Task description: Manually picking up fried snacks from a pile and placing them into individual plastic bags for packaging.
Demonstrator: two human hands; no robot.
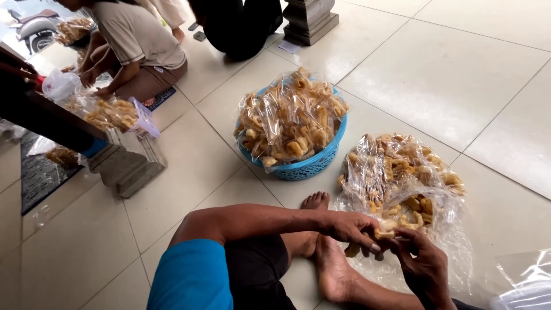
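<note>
Golden fried cracker (383, 234) pinched between left hand (350, 228) and right hand (423, 265), fingertips of both closed on it, just above open clear plastic bag (402, 183) of crackers on tiled floor (459, 74); blue basket (310, 166) of packed bags near, beyond bare foot (315, 202)

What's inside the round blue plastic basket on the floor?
The blue basket holds heaped clear bags of golden fried crackers. Its bottom and any lower layers are covered.
</note>
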